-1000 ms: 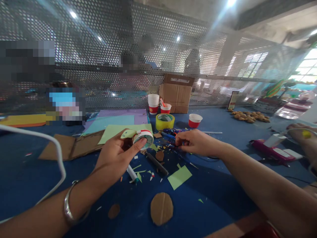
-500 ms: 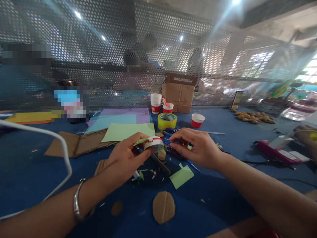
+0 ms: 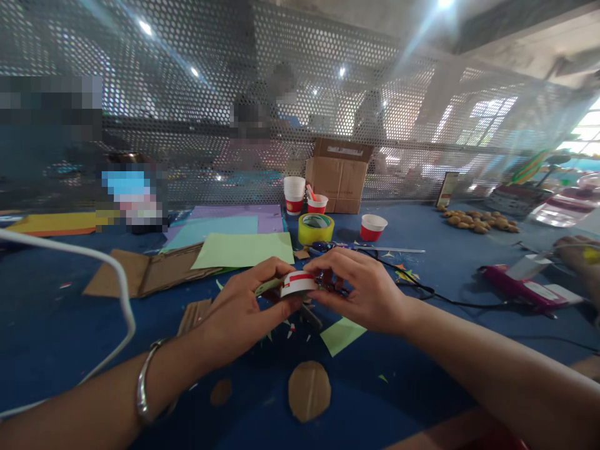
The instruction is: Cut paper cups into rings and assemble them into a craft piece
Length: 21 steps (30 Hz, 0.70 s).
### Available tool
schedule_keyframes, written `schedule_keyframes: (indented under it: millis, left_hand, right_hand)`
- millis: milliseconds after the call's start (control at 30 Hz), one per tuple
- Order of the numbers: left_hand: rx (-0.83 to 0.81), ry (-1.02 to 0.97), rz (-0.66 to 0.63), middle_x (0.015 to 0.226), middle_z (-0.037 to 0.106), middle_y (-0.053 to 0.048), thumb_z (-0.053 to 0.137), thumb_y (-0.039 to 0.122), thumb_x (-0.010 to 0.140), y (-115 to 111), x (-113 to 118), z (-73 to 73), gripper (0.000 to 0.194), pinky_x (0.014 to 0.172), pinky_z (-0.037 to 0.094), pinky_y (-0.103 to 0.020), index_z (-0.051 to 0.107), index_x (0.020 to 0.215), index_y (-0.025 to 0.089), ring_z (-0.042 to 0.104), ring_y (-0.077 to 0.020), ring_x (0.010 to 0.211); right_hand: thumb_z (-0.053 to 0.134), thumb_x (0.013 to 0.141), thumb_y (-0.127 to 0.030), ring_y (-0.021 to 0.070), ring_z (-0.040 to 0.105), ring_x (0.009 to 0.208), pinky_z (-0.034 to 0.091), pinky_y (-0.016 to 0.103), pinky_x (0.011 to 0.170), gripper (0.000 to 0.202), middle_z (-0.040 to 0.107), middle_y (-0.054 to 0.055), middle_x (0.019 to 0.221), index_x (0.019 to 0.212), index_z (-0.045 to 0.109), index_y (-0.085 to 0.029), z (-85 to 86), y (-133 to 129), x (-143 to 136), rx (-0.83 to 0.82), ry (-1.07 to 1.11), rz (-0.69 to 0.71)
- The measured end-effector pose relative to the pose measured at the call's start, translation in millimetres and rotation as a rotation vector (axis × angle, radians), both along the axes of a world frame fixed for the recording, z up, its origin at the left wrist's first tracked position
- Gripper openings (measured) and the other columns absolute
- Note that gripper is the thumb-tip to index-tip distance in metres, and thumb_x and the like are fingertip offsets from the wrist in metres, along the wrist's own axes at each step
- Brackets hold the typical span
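A small white roll of tape (image 3: pixel 299 282) with a red stripe is held upright between my two hands, above the middle of the table. My left hand (image 3: pixel 255 300) grips its left side, thumb below and fingers above. A bit of light green paper (image 3: pixel 267 287) shows between that thumb and fingers. At the roll's right edge, the thumb and fingertips of my right hand (image 3: pixel 354 287) are closed in a pinch. Under the hands lie a dark tool (image 3: pixel 310 315), partly hidden, and a green paper piece (image 3: pixel 342 336). Nearer to me rests a round cardboard disc (image 3: pixel 309 390).
Behind the hands stand a yellow tape roll (image 3: pixel 315 232), a red-and-white paper cup (image 3: pixel 373 228), stacked cups (image 3: pixel 294 194) and a cardboard box (image 3: pixel 337 178). Coloured paper (image 3: pixel 244 249) and folded cardboard (image 3: pixel 145 270) lie left. A magenta glue gun (image 3: pixel 525 289) with a black cord lies right.
My right hand has moved left and down to the tape roll, and its fingertips now meet the roll's edge. My left hand has shifted slightly right with the roll.
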State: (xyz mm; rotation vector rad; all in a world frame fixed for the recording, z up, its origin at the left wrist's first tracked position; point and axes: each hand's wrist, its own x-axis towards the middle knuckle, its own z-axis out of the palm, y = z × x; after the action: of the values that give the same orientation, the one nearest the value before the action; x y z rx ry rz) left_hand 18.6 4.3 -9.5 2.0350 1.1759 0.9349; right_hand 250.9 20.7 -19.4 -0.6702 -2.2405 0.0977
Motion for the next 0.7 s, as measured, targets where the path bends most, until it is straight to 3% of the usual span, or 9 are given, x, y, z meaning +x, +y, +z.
schedule_keyframes:
  millis: [133,200,333,467,600,700]
  left_hand:
    - [-0.011,-0.026,0.052,0.081,0.075,0.003,0.079,0.04,0.086,0.1,0.1,-1.3,0.014,0.071,0.046,-0.027,0.077,0.091,0.027,0.062,-0.0188,0.071]
    - [-0.06,-0.047,0.009,0.08,0.073,0.002,0.08,0.042,0.086,0.3,-0.6,-2.0,0.017,0.072,0.046,-0.027,0.077,0.092,0.027,0.061,-0.0191,0.074]
    - [-0.397,-0.367,-0.168,0.092,0.069,-0.002,0.072,0.047,0.093,2.1,-2.7,-3.6,0.024,0.081,0.054,-0.031,0.076,0.094,0.024,0.063,-0.0208,0.087]
    - [-0.654,-0.582,-0.182,0.089,0.065,-0.002,0.078,0.044,0.09,4.5,-2.6,-2.8,0.025,0.083,0.058,-0.033,0.071,0.084,0.021,0.063,-0.0191,0.087]
    - [-0.682,-0.622,-0.113,0.09,0.066,-0.001,0.086,0.041,0.083,3.5,0.3,1.5,0.025,0.081,0.057,-0.027,0.072,0.085,0.021,0.062,-0.0166,0.088]
    - [-0.665,-0.67,-0.067,0.104,0.07,-0.003,0.084,0.038,0.086,0.4,4.0,4.2,0.022,0.087,0.059,-0.029,0.076,0.099,0.023,0.064,-0.0196,0.101]
  right_hand:
    - [0.069,0.101,-0.026,0.0201,0.072,0.101,0.06,0.034,0.09,0.021,0.076,0.009,0.112,0.121,0.067,-0.019,0.2,-0.8,-0.8,0.051,0.024,0.021]
    - [0.067,0.102,-0.022,0.0214,0.071,0.109,0.059,0.036,0.096,0.021,0.076,0.01,0.114,0.122,0.067,-0.019,-0.5,-0.6,-1.2,0.091,0.03,0.055]
    - [0.065,0.103,-0.02,0.0217,0.072,0.11,0.061,0.037,0.097,0.024,0.076,0.011,0.115,0.126,0.067,-0.019,-1.4,0.0,-0.3,0.118,0.04,0.09]
    - [0.065,0.103,-0.019,0.0234,0.072,0.112,0.062,0.041,0.097,0.027,0.075,0.012,0.117,0.129,0.067,-0.02,-0.7,0.0,1.0,0.093,0.046,0.081]
    - [0.067,0.102,-0.022,0.0242,0.071,0.116,0.061,0.043,0.1,0.032,0.074,0.012,0.124,0.134,0.065,-0.022,-0.8,-1.3,0.1,0.067,0.073,0.059]
    - [0.072,0.1,-0.027,0.0247,0.068,0.123,0.059,0.044,0.106,0.04,0.072,0.012,0.13,0.138,0.063,-0.023,-1.0,-3.2,-2.3,0.054,0.105,0.038]
